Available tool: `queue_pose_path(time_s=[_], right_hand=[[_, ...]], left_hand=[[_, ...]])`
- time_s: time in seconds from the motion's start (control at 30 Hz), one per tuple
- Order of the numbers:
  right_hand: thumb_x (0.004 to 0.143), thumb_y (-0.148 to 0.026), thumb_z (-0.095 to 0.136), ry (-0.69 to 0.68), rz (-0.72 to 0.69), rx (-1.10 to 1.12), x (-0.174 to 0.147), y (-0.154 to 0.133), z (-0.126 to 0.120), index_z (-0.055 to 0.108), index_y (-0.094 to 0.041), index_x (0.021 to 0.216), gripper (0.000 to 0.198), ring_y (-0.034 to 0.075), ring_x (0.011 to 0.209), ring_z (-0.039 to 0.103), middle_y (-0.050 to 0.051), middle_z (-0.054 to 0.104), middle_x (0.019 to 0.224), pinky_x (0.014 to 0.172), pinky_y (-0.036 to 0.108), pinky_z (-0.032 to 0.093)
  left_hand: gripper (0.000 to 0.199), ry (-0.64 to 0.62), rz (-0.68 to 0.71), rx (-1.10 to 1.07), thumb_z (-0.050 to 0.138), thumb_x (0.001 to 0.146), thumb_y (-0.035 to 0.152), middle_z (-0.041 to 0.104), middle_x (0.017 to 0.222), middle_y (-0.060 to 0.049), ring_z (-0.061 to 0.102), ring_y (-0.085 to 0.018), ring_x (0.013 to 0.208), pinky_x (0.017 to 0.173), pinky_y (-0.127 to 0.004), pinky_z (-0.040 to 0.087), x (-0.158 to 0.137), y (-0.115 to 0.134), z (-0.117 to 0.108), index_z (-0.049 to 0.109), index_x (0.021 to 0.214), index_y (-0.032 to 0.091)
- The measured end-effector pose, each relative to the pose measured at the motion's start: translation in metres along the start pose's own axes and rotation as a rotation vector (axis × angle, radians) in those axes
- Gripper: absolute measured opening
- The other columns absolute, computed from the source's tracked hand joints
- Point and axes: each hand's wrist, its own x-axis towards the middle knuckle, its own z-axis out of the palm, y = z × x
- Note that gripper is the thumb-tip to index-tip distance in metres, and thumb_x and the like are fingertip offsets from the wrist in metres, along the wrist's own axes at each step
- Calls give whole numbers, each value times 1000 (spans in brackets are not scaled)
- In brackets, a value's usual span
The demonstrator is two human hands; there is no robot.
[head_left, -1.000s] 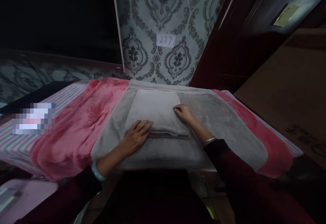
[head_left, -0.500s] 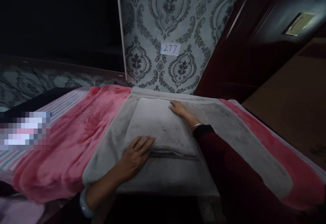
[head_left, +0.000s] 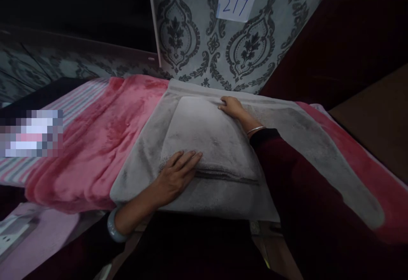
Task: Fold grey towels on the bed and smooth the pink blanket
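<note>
A folded grey towel (head_left: 207,135) with plush pile lies on a larger grey plush blanket (head_left: 137,165), its layered edge facing me. My left hand (head_left: 177,173) rests flat across the towel's near left part, fingers stretched out and a little apart. At the far right corner, my right hand (head_left: 232,106) touches the towel from above, thumb apart from the lightly bent fingers. Neither hand grips the cloth as far as I can see.
Under the grey blanket, a pink plush blanket (head_left: 117,140) spreads over a striped cloth (head_left: 76,101). A dark TV screen (head_left: 79,12) stands behind at left. On the patterned wall is a paper marked 277 (head_left: 236,7). A brown panel (head_left: 376,118) borders the right.
My view has tilted down and come closer, so the wall paper and bedding sit higher in the picture. Both hands stay at about the same places on the towel.
</note>
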Motion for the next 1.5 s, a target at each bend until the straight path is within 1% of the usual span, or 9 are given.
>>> queue_pose_path(time_s=[0.23,0.4,0.67,0.8,0.93,1.13,1.27,1.37,1.5], right_hand=[[89,-24,54,188,81,62,-5,-9,7,68,-19,117,31,32,114,60,14,70,122,96,42,44],[92,-23,51,160,90,62,-5,-10,7,67,-18,120,33,33,116,59,15,69,125,99,44,43],[94,-25,56,69,93,22,-21,-14,0,48,-16,150,58,36,137,46,18,54,150,110,53,39],[97,-36,54,13,-7,37,-70,-12,-1,39,-19,158,65,36,151,29,14,36,165,118,57,32],[101,-49,47,-123,-125,62,-165,-18,0,41,-31,158,60,37,154,25,6,30,169,119,61,31],[102,-49,44,-33,-240,130,-287,-28,3,39,-35,159,58,32,157,21,3,30,169,122,59,27],[101,-39,47,59,-200,139,-311,-28,10,47,-30,155,54,32,155,27,4,37,165,121,58,30],[102,-36,44,109,-158,145,-311,-33,10,54,-29,150,50,33,152,34,6,45,161,120,59,31],[102,-39,45,145,-172,129,-303,-51,2,51,-29,152,52,32,151,35,8,47,159,121,61,27]], left_hand=[[21,5,-5,-39,56,99,13,65,142,-6,52,-21,137,120,-40,37,-1,0,4,68,115,19],[30,5,13,-68,56,99,12,67,139,-5,52,-20,136,119,-39,38,0,-2,3,64,127,19],[15,-12,-15,-9,57,98,14,69,135,-6,57,-24,129,111,-42,45,0,-2,5,71,95,18],[18,-11,-12,-33,56,98,13,71,126,-11,60,-25,121,103,-42,48,-1,-3,8,73,94,16],[21,-9,-17,-83,54,97,12,72,119,-13,63,-24,108,91,-40,51,1,-6,8,74,91,16],[29,-105,-10,-53,48,101,17,74,112,-13,65,-23,104,85,-38,54,6,-4,4,73,85,17],[29,-193,-60,-180,49,100,21,73,120,-14,66,-24,110,93,-42,54,1,-10,-8,73,85,17],[30,-196,-217,-246,46,99,27,76,112,-13,69,-24,105,94,-42,55,-3,-22,-25,74,90,18],[38,-189,-393,-190,42,100,27,71,128,-14,63,-29,124,107,-48,48,8,-30,-40,70,123,16]])
